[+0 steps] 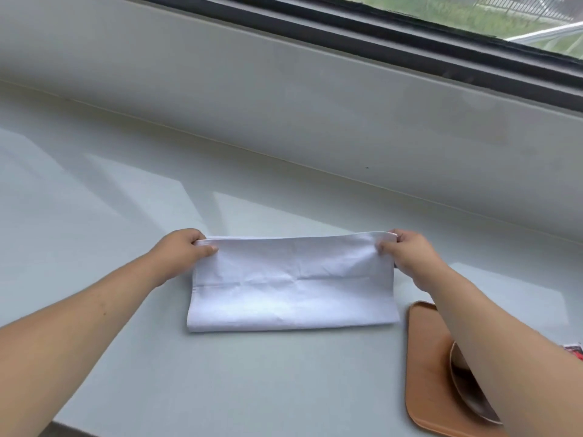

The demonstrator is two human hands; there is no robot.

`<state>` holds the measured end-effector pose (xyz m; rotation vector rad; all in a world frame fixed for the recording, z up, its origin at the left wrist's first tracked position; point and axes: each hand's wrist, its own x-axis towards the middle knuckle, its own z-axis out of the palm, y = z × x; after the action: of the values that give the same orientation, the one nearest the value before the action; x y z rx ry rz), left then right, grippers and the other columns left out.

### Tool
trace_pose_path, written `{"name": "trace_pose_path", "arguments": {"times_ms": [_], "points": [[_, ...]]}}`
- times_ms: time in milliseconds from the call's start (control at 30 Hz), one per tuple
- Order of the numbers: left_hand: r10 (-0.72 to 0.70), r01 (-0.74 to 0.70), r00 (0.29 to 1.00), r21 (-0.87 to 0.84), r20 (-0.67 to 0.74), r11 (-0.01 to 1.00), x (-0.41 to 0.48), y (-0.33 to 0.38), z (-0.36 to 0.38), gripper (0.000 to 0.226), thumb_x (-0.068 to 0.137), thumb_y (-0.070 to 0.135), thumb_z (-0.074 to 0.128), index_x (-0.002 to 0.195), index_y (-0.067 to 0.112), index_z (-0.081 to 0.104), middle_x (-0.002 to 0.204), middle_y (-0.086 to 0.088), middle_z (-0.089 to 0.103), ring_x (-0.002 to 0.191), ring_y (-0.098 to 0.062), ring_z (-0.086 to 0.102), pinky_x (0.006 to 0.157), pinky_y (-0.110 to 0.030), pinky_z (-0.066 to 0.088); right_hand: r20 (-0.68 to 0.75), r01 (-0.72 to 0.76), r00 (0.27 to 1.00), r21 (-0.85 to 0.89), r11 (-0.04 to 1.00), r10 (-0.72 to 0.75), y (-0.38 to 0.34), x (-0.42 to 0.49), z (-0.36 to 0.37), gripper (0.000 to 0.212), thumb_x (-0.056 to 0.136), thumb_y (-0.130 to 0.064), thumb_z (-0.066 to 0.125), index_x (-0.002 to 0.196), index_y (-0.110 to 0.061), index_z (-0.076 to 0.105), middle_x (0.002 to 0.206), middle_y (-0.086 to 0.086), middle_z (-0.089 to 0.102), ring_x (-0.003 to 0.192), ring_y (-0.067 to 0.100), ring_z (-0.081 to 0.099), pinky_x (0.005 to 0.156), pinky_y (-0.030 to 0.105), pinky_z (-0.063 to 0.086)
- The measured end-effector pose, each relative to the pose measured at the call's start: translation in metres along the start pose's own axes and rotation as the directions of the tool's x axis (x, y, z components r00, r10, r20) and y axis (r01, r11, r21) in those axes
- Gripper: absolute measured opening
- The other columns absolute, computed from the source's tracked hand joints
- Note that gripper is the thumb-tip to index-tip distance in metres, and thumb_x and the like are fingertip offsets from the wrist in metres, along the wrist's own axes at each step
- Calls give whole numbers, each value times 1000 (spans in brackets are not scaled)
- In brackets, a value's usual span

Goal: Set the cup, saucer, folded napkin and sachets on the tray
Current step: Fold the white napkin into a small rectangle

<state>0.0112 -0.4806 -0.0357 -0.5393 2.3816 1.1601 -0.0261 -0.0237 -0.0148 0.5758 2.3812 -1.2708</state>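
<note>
A white napkin (291, 282) lies folded in a long rectangle on the pale counter, in the middle of the view. My left hand (183, 250) pinches its far left corner. My right hand (407, 250) pinches its far right corner. A tan tray (424, 367) sits at the lower right, beside the napkin. On the tray a saucer (467, 398) shows partly, with a dark shape on it; my right forearm hides most of it. A red and white sachet (574, 351) peeks out at the right edge.
The pale grey counter (126, 216) runs back to a low wall under a dark-framed window (410, 36). The counter's front edge shows at the lower left.
</note>
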Motion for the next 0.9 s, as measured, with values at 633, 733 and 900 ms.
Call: {"name": "trace_pose_path", "arguments": {"times_ms": [633, 733, 900], "points": [[27, 17, 990, 312, -138, 950, 46, -2, 14, 33, 91, 45, 68, 83, 14, 59, 79, -6, 63, 75, -25, 61, 59, -34, 39, -85, -92, 994, -397, 913, 63, 14, 47, 17, 25, 86, -21, 64, 73, -8, 48, 70, 11, 56, 60, 27, 52, 55, 32, 34], [43, 29, 982, 367, -186, 930, 46, -2, 17, 34, 90, 45, 68, 80, 16, 56, 76, -3, 63, 71, -23, 59, 56, -33, 37, -108, -89, 993, -510, 856, 39, 19, 47, 17, 28, 88, -27, 66, 71, -15, 48, 65, 4, 59, 58, 22, 53, 50, 28, 32], [63, 50, 964, 407, -258, 912, 42, -1, 24, 33, 89, 49, 69, 90, 20, 53, 83, 4, 62, 73, -20, 58, 59, -33, 40, -155, -102, 988, -602, 792, 10, 27, 44, 19, 21, 89, -37, 64, 80, -20, 55, 74, -1, 62, 66, 15, 53, 52, 27, 33]]}}
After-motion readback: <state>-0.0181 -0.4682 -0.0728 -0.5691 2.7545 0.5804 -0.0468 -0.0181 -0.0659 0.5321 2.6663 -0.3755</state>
